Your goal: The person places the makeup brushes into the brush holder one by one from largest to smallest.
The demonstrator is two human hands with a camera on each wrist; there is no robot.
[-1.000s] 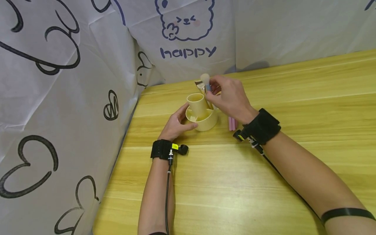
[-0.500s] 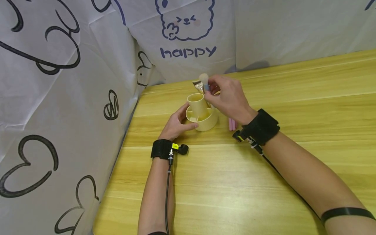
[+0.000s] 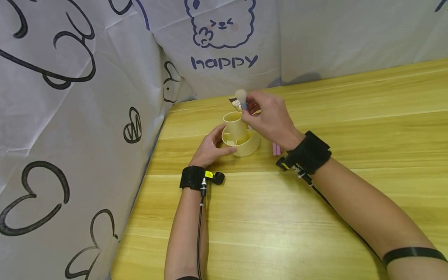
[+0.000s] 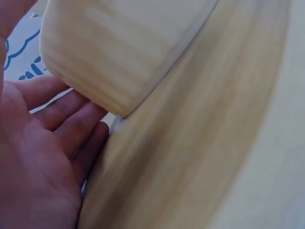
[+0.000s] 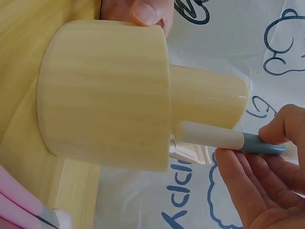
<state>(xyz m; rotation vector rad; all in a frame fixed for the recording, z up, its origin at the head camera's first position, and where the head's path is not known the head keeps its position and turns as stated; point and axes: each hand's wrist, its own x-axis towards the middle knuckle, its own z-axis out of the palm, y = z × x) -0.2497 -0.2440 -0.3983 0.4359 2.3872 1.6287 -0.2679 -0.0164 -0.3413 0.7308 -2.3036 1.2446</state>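
Observation:
A pale yellow round holder with a taller centre tube and divided outer ring stands on the table. My left hand grips its left side, thumb by the front rim; in the left wrist view, fingers touch its wall. My right hand pinches a makeup brush by its blue-grey section, white bristles up. The white handle end points at the outer ring's opening; whether it is inside is unclear. Behind it, a flat brush with dark bristles leans in the holder.
Several pink-handled brushes lie on the table right of the holder, partly hidden by my right hand in the head view. White sheets with drawings hang behind and at left of the wooden table.
My right hand has shifted slightly left with the makeup brush, whose head now sits a little lower and further left. The flat brush has also tilted slightly left. My left hand stays put.

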